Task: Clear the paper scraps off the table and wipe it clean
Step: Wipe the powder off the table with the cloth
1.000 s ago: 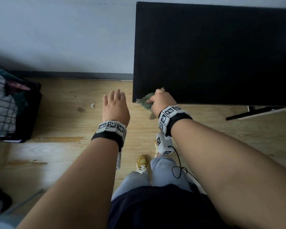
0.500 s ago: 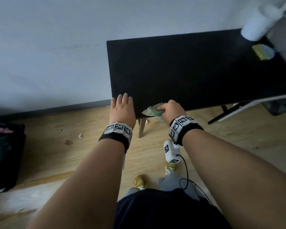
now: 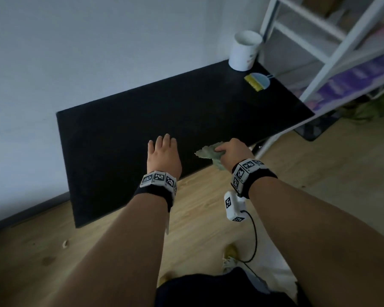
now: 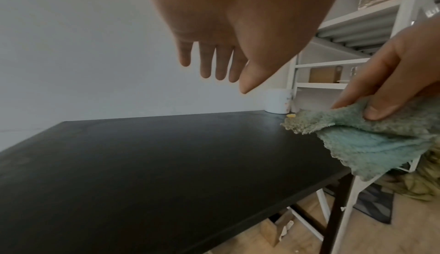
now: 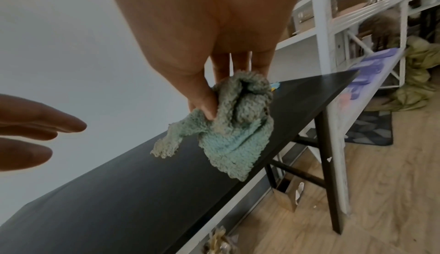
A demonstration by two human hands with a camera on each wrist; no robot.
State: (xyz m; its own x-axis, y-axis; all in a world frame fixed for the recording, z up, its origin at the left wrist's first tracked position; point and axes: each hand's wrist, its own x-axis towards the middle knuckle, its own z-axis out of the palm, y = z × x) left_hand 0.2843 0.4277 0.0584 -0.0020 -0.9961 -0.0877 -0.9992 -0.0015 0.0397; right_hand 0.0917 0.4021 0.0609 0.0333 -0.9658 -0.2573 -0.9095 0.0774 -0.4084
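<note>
A black table [image 3: 142,120] stands against the pale wall, its top bare where I look. My right hand [image 3: 231,152] pinches a crumpled green cloth [image 3: 210,152] between thumb and fingers, just above the table's near edge; the cloth [image 5: 234,126] hangs in folds over the black table top [image 5: 119,192]. My left hand [image 3: 163,155] hovers over the table with straight fingers [image 4: 212,60], palm down, holding nothing. In the left wrist view the cloth [image 4: 357,141] sits at the right. A paper scrap [image 3: 65,243] lies on the wooden floor left of the table.
A white cup [image 3: 245,50] and a small blue-and-yellow brush [image 3: 258,82] sit at the table's far right end. A white shelf rack [image 3: 333,41] stands to the right. A brown paper bag [image 5: 288,196] stands under the table. My shoes [image 3: 230,257] are on the floor.
The view has swung right and up, bringing the cup, brush and rack into sight. Both hands have moved from the table's left corner to over its near edge, cloth still held.
</note>
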